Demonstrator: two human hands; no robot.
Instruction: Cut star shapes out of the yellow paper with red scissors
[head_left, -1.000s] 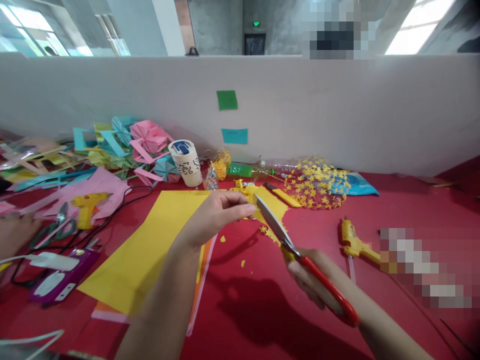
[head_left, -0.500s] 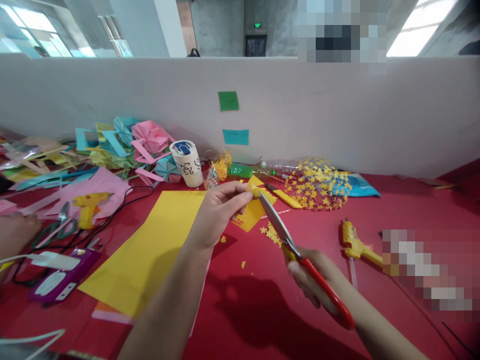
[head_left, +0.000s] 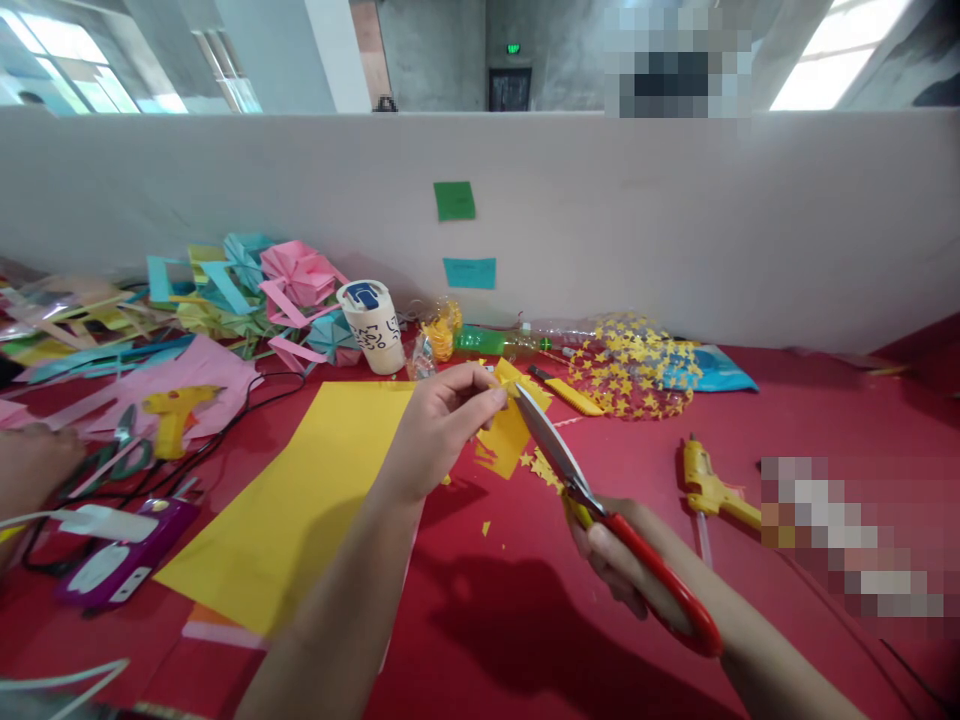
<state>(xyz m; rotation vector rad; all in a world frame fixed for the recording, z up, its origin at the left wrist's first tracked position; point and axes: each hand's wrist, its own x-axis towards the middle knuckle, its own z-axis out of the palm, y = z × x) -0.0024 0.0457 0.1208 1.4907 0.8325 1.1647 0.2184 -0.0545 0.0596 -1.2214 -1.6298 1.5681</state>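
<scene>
My left hand (head_left: pixel 442 425) is closed in a pinch at the middle of the view, thumb against forefinger, on a piece of yellow paper (head_left: pixel 510 440) with ragged cut edges. In my right hand (head_left: pixel 619 555) is a pair of scissors (head_left: pixel 660 585) with red handles. Its blades point up and left, and their tips meet the paper close to my left fingertips. Whether the blades are parted is hard to see. Small yellow paper stars (head_left: pixel 541 466) lie just beneath the blades. A large yellow sheet (head_left: pixel 322 490) lies under my left forearm.
Yellow glue guns lie at left (head_left: pixel 176 415) and right (head_left: pixel 709 480). A paper cup (head_left: pixel 375 330), green bottle (head_left: pixel 487 342), yellow cutter (head_left: pixel 574 396) and star-covered clear bottle (head_left: pixel 637 365) line the back. Another person's hand (head_left: pixel 37 465) rests near a purple power strip (head_left: pixel 131 550).
The yellow paper has turned in my left fingers, its lower corner swinging down and right. The scissors have shifted only slightly, their handles a little lower and farther right.
</scene>
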